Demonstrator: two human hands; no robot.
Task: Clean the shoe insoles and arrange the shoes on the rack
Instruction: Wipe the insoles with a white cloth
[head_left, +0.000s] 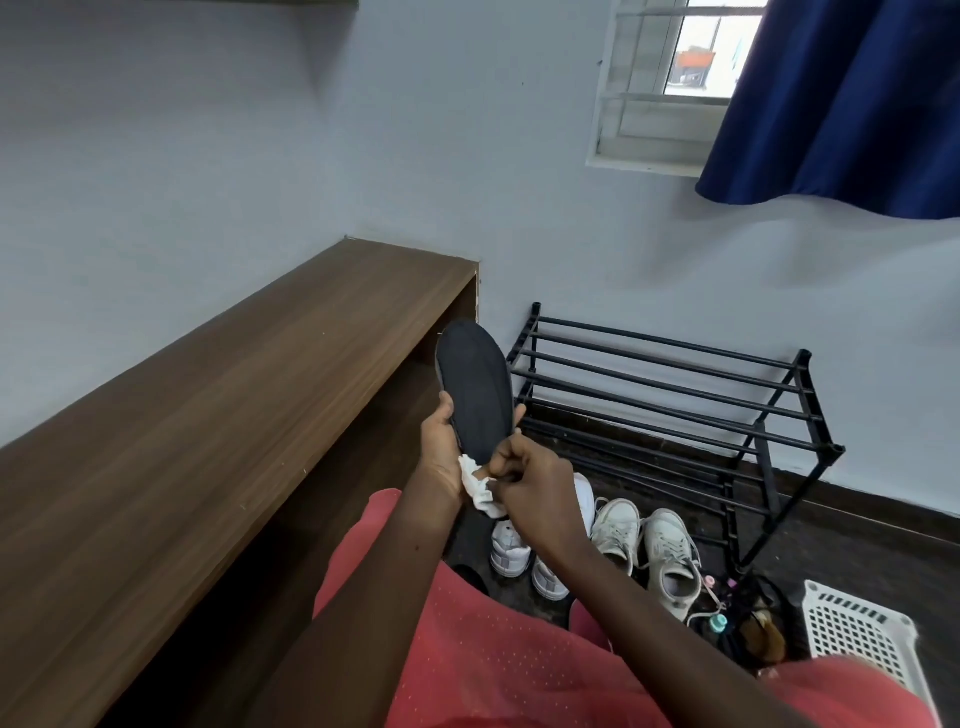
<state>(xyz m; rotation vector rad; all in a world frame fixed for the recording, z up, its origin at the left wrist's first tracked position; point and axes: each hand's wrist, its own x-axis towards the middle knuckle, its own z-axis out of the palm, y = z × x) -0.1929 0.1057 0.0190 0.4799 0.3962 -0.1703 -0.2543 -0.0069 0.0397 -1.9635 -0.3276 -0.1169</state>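
Note:
A dark grey insole (475, 389) stands upright in front of me, toe end up. My left hand (447, 447) grips it from behind, thumb on its left edge and fingertips on its right edge. My right hand (530, 480) pinches a crumpled white wipe (478, 486) against the insole's lower end. On the floor below stand a pair of off-white lace-up sneakers (644, 545) and white shoes (511, 551) partly hidden by my right arm. The black metal shoe rack (670, 400) against the wall holds nothing.
A long wooden bench (208, 395) runs along the left wall. A white plastic basket (862, 639) and a dark bag with small bottles (748, 618) sit at lower right. A blue curtain (841, 104) hangs by the window.

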